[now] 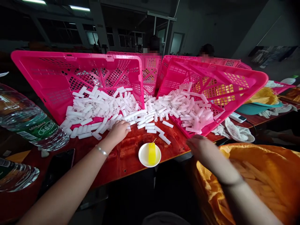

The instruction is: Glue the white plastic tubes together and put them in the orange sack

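Observation:
My left hand [119,132] is at the near edge of a heap of short white plastic tubes [103,103], its fingers closed at the end of one tube, partly hidden. Blurred by motion, my right hand [203,151] hovers by the table's front edge, close to the lower corner of the right pink crate [234,75]; its fingers cannot be made out. Between my hands stands a small white dish [142,155] with a yellow block [152,153] in it and a thin stick poking up. A few loose tubes [164,138] lie behind the dish.
A left pink crate [77,56] lies tipped toward me, spilling tubes onto the red-brown table [131,156]. Water bottles [35,125] and a dark phone [58,165] are at left. An orange sack [253,150] of pieces stands at right, near a white cloth [234,131]. People sit beyond.

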`<action>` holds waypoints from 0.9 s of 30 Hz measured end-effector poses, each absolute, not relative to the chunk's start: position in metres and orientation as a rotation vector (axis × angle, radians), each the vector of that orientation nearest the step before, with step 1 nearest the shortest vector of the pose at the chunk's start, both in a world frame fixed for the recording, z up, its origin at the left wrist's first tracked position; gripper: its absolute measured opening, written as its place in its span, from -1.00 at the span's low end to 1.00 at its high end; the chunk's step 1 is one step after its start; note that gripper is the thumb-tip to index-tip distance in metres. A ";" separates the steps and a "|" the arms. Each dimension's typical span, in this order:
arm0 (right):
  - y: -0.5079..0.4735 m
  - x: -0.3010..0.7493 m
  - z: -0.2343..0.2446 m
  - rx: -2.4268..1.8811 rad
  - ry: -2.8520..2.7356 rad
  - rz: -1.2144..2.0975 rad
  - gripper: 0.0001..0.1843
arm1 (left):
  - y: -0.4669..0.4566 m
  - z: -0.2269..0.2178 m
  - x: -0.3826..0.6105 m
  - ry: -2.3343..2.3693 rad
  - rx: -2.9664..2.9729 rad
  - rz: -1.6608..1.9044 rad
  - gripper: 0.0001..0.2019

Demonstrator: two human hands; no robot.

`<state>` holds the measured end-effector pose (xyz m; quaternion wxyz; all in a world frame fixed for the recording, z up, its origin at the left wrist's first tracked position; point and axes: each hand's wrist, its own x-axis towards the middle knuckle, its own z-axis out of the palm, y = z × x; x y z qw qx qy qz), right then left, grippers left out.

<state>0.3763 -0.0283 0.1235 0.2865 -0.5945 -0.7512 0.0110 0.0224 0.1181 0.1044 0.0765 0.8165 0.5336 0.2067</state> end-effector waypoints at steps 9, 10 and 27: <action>0.028 0.305 0.088 -1.644 -1.938 0.309 -0.84 | 0.085 0.094 0.013 1.472 2.333 0.523 -0.87; 0.015 0.309 0.088 -1.537 -1.864 0.395 -0.83 | 0.073 0.092 0.007 1.456 2.297 0.560 -0.87; -0.027 0.294 0.057 -1.102 -1.844 0.697 -0.73 | 0.004 0.067 0.050 1.147 2.236 0.715 -0.32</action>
